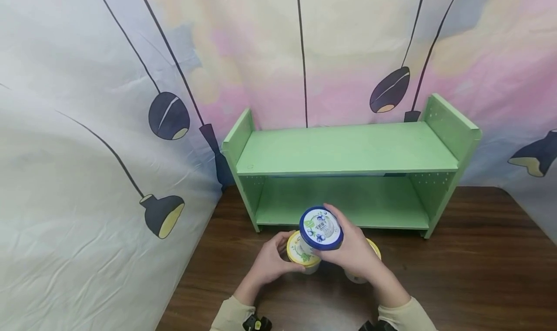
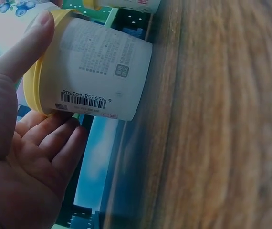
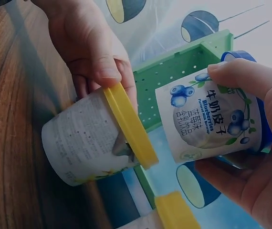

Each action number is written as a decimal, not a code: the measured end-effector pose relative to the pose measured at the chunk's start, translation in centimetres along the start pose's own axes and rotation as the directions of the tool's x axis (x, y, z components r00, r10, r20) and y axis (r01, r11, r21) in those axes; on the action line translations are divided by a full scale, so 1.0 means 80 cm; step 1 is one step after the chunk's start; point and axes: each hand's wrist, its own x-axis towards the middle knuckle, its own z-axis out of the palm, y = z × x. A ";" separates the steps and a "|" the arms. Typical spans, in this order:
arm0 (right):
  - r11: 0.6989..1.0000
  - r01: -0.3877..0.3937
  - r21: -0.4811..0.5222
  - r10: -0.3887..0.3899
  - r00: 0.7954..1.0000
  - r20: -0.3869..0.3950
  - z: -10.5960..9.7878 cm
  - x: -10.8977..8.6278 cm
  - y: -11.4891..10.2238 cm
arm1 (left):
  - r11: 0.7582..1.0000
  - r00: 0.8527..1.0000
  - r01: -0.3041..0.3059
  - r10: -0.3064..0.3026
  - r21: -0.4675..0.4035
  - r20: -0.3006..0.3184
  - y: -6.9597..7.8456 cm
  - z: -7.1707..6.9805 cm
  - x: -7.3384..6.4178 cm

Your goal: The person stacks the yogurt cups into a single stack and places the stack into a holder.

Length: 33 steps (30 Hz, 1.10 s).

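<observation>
My right hand holds a white blueberry milk drink cup with a blue lid, fingers and thumb around its side. This cup is tilted and raised, overlapping a yellow-lidded cup in the head view. My left hand grips that yellow-lidded cup near its lid, thumb on one side and fingers on the other. Its printed side with a barcode faces the left wrist camera. A second yellow-lidded cup stands on the table, partly hidden behind my right hand.
Behind the cups stands a green two-tier shelf with raised side panels, on a dark wooden table. A cloth backdrop printed with hanging lamps runs behind the shelf and along the left side.
</observation>
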 end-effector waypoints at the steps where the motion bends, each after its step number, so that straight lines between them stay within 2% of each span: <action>1: 1.000 -0.004 0.001 0.004 1.000 -0.004 0.002 0.000 0.000 | 1.000 1.000 0.000 0.000 0.001 0.000 0.000 0.000 0.000; 10: 0.995 -0.096 0.005 0.096 0.995 -0.025 0.021 -0.001 0.002 | 0.999 1.000 -0.004 0.004 0.046 0.003 0.004 0.000 -0.002; 13: 0.995 -0.102 -0.021 0.101 0.994 -0.043 0.023 -0.001 0.002 | 0.999 1.000 -0.003 0.002 0.050 0.006 0.005 0.001 -0.003; 23: 0.999 0.002 -0.048 -0.003 1.000 -0.021 0.032 0.000 0.009 | 1.000 1.000 -0.009 0.008 0.021 0.009 -0.002 0.001 -0.002; 33: 0.998 0.005 -0.059 -0.006 1.000 -0.018 0.041 0.003 0.013 | 0.999 0.999 -0.034 0.035 -0.011 0.017 -0.002 0.001 0.001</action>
